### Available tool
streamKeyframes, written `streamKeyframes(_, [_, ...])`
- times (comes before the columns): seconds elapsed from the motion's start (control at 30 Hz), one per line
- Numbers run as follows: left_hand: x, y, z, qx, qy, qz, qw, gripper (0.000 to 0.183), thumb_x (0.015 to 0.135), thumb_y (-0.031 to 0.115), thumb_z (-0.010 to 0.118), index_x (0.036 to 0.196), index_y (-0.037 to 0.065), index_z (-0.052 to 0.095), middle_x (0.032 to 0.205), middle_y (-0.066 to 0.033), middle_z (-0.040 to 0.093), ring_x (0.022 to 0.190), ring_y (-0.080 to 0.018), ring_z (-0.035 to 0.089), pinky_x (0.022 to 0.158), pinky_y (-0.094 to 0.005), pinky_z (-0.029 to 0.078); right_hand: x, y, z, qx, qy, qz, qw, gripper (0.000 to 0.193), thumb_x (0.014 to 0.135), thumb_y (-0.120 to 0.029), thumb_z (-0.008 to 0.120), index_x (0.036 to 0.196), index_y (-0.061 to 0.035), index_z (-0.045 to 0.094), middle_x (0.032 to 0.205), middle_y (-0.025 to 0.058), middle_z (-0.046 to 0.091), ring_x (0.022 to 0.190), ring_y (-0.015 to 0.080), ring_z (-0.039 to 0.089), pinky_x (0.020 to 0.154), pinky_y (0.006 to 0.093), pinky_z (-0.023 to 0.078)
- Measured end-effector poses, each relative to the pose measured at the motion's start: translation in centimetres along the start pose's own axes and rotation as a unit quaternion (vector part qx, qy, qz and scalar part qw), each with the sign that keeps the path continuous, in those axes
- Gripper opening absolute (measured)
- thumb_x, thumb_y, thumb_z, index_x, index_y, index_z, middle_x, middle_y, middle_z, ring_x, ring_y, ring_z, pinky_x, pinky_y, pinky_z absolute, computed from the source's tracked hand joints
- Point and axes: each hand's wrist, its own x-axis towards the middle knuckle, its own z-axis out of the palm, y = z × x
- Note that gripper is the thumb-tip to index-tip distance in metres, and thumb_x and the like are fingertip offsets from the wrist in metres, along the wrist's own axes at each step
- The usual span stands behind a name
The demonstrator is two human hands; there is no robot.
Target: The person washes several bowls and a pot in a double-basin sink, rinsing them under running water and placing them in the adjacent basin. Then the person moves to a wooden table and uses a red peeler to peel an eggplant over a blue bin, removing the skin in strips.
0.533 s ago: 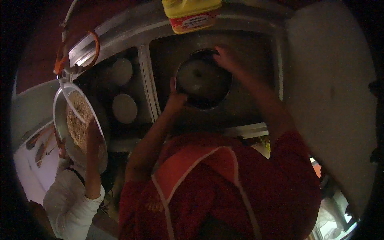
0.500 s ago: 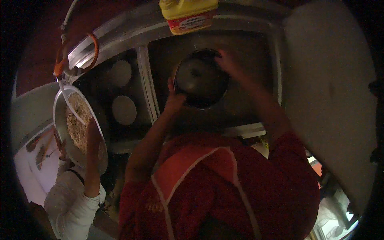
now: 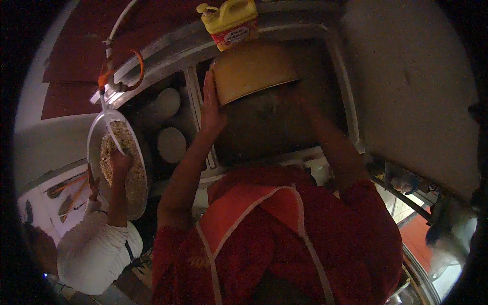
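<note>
A round, deep pan (image 3: 254,71) with a tan outer side is tipped over the sink basin (image 3: 254,132), its outside facing up and its rim slanting along the near side. My left hand (image 3: 211,104) grips the pan's left side, fingers lying along the wall. My right hand (image 3: 305,101) is at the pan's right end, under or beside the rim. Its fingers are lost in shadow and blur. The inside of the pan is hidden from above.
A yellow jug (image 3: 233,25) with a red label stands on the ledge behind the sink. Two pale round things (image 3: 172,145) lie in the left basin. At left, a co-worker in white reaches into a large bowl (image 3: 142,178) of grainy food under a hose (image 3: 122,23).
The pan has gone from standing with its open top showing to tipped with its outer side up, farther back. The co-worker's bowl appears farther right as the view shifts.
</note>
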Motion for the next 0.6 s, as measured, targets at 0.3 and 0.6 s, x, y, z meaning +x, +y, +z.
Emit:
streamKeyframes(0.3, [1.6,1.6,-3.6,0.010,0.095,0.104,0.990,0.085,0.079,-0.006,0.060,0.150,0.004,0.015,0.153,-0.0199,0.024,0.140,-0.0356,0.028,0.113,-0.0411,0.028,0.3,-9.1,-0.9,0.153,0.159,-0.211,0.952,0.050,0.097,-0.039,0.047,0.135,-0.0067,0.046,0.133,0.0121,0.049,0.121,0.0282,0.047,0.103,0.0431,0.038])
streamKeyframes(0.6, [-1.2,2.7,-6.0,-0.008,0.147,0.048,0.988,0.085,0.084,0.008,0.063,0.151,0.005,0.011,0.153,-0.0184,0.026,0.136,-0.0332,0.036,0.107,-0.0391,0.038,-0.7,-7.5,-0.8,0.267,0.220,-0.268,0.899,0.046,0.098,-0.037,0.047,0.132,-0.0063,0.049,0.128,0.0099,0.053,0.116,0.0253,0.050,0.100,0.0414,0.041])
